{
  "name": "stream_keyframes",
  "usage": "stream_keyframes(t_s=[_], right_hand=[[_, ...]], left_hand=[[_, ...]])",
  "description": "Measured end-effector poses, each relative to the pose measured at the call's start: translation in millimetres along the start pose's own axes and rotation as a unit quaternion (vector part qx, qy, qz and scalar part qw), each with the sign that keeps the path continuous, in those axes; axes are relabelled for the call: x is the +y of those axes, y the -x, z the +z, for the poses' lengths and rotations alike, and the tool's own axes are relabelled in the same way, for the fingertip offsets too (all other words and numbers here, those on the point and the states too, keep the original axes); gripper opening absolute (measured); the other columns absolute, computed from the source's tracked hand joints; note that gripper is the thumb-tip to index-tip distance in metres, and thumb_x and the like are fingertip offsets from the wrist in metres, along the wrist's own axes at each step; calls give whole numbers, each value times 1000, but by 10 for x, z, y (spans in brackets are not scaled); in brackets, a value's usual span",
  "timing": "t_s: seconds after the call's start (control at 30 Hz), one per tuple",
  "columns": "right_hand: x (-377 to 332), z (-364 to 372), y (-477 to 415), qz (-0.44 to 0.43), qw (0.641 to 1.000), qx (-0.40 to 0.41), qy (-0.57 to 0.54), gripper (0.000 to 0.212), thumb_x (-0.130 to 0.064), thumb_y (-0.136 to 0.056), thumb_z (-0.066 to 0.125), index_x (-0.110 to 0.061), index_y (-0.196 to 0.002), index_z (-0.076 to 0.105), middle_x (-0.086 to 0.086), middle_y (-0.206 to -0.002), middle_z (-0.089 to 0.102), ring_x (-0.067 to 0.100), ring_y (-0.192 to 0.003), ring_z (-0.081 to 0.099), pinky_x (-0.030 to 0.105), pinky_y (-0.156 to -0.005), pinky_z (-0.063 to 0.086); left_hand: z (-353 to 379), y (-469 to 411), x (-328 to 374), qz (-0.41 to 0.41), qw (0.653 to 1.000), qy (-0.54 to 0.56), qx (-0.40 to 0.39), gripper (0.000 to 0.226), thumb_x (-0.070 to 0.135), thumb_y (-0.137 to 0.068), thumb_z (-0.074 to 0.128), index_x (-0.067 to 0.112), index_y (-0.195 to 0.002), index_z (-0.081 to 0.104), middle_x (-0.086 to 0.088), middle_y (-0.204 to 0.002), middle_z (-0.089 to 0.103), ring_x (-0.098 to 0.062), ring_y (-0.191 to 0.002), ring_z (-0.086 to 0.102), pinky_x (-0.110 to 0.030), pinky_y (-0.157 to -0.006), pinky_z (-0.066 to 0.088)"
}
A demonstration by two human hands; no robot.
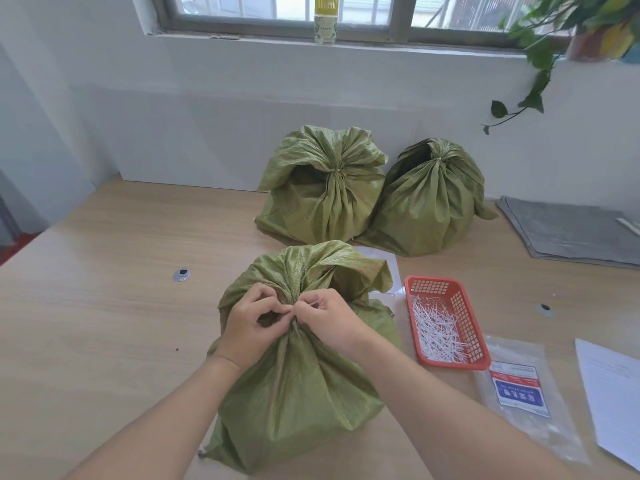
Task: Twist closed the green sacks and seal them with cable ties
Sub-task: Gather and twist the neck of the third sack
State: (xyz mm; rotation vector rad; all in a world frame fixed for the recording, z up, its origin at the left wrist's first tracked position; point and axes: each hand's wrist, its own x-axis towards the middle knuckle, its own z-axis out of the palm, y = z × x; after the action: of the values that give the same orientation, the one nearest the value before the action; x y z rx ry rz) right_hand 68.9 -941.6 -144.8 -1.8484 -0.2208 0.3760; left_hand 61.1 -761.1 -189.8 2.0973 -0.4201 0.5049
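Item: near sack (294, 393), crinkled green woven plastic, neck gathered; left hand (249, 323) and right hand (329, 320) both pinch it. Right: red lattice basket (433, 287) holding white cable ties (436, 330).

Red-and-blue label (518, 389) on the plastic packet (540, 434), print blurred, bottle (325, 19) label unreadable too

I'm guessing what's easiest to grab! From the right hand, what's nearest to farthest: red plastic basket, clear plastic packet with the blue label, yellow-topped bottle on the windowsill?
1. Red plastic basket, just right of the right hand.
2. Clear plastic packet, past the basket's near end.
3. Yellow-topped bottle, far off on the windowsill.
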Motion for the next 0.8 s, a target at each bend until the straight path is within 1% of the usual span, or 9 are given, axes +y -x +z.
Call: stream_keyframes(t_s=[0.17,0.27,0.33,0.4,0.47,0.57,0.63,0.7,0.8], right_hand=[[111,5,10,19,1000,-2,-9,41,-11,-88,53,-25,-52,38,-7,-57,26,10,-52,19,26,-50,16],[189,38,-7,24,1000,1,9,36,-17,-87,54,-20,-56,37,-5,-57,26,10,-52,19,28,-51,14],[239,44,-12,26,999,4,25,34,-25,-85,56,-9,-61,38,0,-60,26,11,-54,21,30,-51,14],[294,36,-32,28,998,10,63,36,-27,-85,55,-5,-63,38,0,-61,27,13,-56,23,31,-52,16],[318,24,-64,45,993,31,103,34,-22,-86,56,-8,-59,40,-1,-56,32,13,-54,27,31,-52,22],[270,-10,-101,98,985,107,93,35,-26,-89,58,-5,-62,62,-1,-52,58,14,-48,50,29,-53,41],[212,-29,-113,128,974,183,41,40,-35,-95,55,-9,-71,72,-4,-64,71,12,-55,62,29,-59,50],[164,-32,-111,160,956,245,-17,46,-44,-100,44,-18,-80,77,-7,-83,76,14,-72,70,35,-73,55],[54,47,-34,176,941,281,-70,57,-59,-93,32,-28,-88,79,-10,-103,75,18,-97,70,42,-95,52]], left_hand=[[126,69,-203,-25,999,35,-23,17,26,-84,75,13,-75,69,-3,-85,56,-24,-78,60,-38,-69,50],[179,87,-302,-25,998,36,-39,18,27,-85,76,13,-76,69,-4,-85,56,-24,-77,59,-37,-69,49],[203,101,-363,-31,998,30,-54,19,25,-85,77,11,-75,69,-3,-85,56,-22,-77,58,-32,-69,49],[235,106,-405,-39,996,21,-73,17,21,-83,80,10,-74,70,-1,-85,56,-19,-77,58,-28,-69,48],[269,77,-413,-57,994,17,-90,14,17,-81,84,12,-76,72,2,-85,58,-15,-79,60,-25,-72,49],[245,7,-367,-108,988,19,-105,10,17,-77,87,19,-79,78,6,-85,63,-8,-81,63,-20,-76,49],[182,-21,-314,-138,983,18,-123,9,19,-78,86,23,-81,79,8,-87,65,-6,-84,63,-19,-77,49],[98,-45,-222,-177,975,27,-135,7,21,-80,81,28,-80,79,9,-89,66,-5,-86,63,-19,-79,50],[4,-104,-108,-257,956,67,-126,12,27,-88,70,26,-80,79,8,-90,73,-5,-86,67,-26,-82,53]])
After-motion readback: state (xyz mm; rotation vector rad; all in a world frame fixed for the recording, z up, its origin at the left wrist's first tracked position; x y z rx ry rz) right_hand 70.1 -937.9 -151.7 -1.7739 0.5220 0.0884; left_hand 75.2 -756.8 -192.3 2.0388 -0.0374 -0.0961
